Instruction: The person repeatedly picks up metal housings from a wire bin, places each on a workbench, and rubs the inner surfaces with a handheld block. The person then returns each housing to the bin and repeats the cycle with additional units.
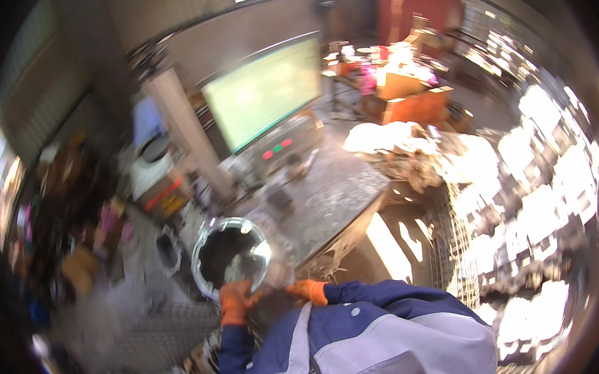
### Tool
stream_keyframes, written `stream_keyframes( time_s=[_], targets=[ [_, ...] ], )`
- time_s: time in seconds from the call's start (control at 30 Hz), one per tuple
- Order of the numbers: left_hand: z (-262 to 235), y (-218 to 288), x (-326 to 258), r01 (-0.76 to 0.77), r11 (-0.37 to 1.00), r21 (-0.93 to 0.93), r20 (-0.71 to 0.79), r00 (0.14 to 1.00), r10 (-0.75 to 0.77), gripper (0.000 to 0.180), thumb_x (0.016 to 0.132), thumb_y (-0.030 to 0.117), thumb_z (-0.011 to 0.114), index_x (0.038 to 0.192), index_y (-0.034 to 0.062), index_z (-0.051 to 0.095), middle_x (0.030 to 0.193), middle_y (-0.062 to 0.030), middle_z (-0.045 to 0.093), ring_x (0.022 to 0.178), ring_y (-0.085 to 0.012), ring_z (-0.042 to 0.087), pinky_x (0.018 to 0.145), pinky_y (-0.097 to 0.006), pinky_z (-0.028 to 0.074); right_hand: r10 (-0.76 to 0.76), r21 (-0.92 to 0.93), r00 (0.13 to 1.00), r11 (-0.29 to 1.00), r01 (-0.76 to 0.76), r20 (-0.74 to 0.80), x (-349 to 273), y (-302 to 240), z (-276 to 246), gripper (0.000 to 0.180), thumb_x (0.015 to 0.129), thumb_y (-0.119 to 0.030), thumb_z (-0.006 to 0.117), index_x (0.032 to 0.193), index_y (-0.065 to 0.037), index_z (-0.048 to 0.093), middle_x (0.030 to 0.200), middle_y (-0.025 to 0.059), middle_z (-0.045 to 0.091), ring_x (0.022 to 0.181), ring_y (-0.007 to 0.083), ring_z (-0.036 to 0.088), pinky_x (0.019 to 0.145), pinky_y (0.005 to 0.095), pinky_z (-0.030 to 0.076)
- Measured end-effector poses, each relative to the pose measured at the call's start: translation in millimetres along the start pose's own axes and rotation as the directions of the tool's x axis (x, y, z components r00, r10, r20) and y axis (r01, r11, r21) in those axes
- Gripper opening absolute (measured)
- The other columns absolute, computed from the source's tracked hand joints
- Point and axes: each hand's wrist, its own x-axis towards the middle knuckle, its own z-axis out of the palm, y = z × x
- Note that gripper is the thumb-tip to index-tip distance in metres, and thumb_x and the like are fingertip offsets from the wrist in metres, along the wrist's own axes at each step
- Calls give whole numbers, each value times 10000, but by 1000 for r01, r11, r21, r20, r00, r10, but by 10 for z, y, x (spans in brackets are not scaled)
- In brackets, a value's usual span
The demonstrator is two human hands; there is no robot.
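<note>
A large round metal housing [199, 268], hollow with a bright flanged rim, is in front of my body at the lower centre. My left hand [236, 301], in an orange glove, grips the near edge of its rim. My right hand [309, 292], also gloved in orange, is against the housing's right side with its fingers pointing left. Motion smears the picture, and the fingertips of my right hand are partly lost against the dark metal. The housing's underside is hidden.
Ahead is a grey-topped workbench [333, 185] with a lit screen [267, 90] and a control box [285, 145]. A beige post [185, 113] rises beside it. Pale crumpled cloth [416, 152] lies at its right end. Stacked metal parts [535, 220] fill the right; boxes [160, 186] stand left.
</note>
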Motion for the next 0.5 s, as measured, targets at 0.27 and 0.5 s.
stream_keyframes(
  time_s=[0.27, 0.5],
  targets=[
    [373, -242, -47, 2, 943, -334, -240, 967, -87, 453, 617, 509, 742, 664, 71, 637, 610, -171, 592, 595, -408, 585, 529, -464, 449, -200, -431, 976, 875, 218, 87, 178, 109, -45, 743, 920, -680, 501, 1146, 4, 682, 1073, 158, 708, 1010, 249, 652, 869, 416, 492],
    [307, -254, 66, 51, 921, -386, -124, 987, -106, 431, 648, 454, 759, 635, 50, 613, 588, -155, 581, 537, -340, 577, 513, -437, 447, -133, -238, 989, 960, 145, 66, 783, 796, -122, 697, 907, -648, 571, 1074, 13, 715, 983, 116, 726, 915, 182, 657, 788, 383, 507]
  ],
)
